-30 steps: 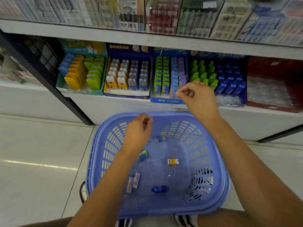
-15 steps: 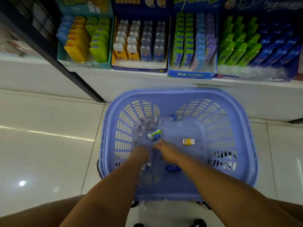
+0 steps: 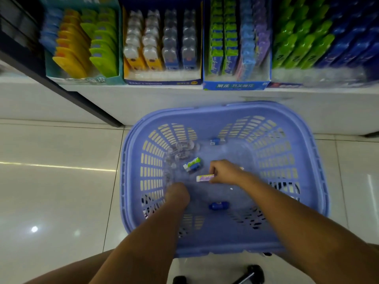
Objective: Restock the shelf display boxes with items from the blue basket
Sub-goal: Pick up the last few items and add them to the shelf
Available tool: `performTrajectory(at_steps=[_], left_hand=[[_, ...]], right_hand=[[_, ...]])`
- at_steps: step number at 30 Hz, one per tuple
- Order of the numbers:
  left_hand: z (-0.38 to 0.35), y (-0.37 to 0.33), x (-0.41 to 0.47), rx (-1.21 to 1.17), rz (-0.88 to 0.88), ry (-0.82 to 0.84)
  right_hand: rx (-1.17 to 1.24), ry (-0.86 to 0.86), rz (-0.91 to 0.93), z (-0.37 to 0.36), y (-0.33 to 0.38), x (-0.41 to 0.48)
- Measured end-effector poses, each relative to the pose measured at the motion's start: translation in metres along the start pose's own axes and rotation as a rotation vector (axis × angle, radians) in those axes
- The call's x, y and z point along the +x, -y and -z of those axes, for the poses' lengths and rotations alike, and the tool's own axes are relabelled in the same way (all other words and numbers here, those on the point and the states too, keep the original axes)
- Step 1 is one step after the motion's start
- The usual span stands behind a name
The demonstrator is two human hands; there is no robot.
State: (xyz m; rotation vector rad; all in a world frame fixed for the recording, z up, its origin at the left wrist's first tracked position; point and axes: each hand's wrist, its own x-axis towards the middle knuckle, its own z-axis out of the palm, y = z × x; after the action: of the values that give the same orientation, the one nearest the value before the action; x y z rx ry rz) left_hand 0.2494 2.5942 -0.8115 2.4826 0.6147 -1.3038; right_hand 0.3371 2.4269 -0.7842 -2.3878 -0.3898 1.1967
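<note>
Two-handed, reaches into the blue basket [image 3: 215, 107] in front of the shelf display boxes [image 3: 235, 86]. Holds the left hand [image 3: 177, 194] low near the left wall, fingers hidden, grasp impossible to tell. Pinches, just right of a green-blue packet [image 3: 192, 164], the end of a purple-white packet [image 3: 205, 178] with the right hand [image 3: 223, 172].

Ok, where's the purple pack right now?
Head view: the purple pack is in the middle of the blue basket, pinched by the right hand, just below the green-and-blue pack.
</note>
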Motion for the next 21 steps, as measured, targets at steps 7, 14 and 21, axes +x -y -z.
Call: performTrajectory(at_steps=[7,14,21], left_hand=[[0.038,-0.026,-0.02,-0.372,-0.171,-0.078],[0.105,-0.068,-0.075,-0.935,-0.437,-0.422],[0.148,-0.092,-0.144,-1.207,-0.702,-0.4]], right_hand=[[0.471,-0.179,0.026,0.087,-0.003,-0.06],[0.846,-0.701,0.257,0.163,0.013,-0.148],[0.689,-1.179,0.394,0.221,0.053,-0.161]])
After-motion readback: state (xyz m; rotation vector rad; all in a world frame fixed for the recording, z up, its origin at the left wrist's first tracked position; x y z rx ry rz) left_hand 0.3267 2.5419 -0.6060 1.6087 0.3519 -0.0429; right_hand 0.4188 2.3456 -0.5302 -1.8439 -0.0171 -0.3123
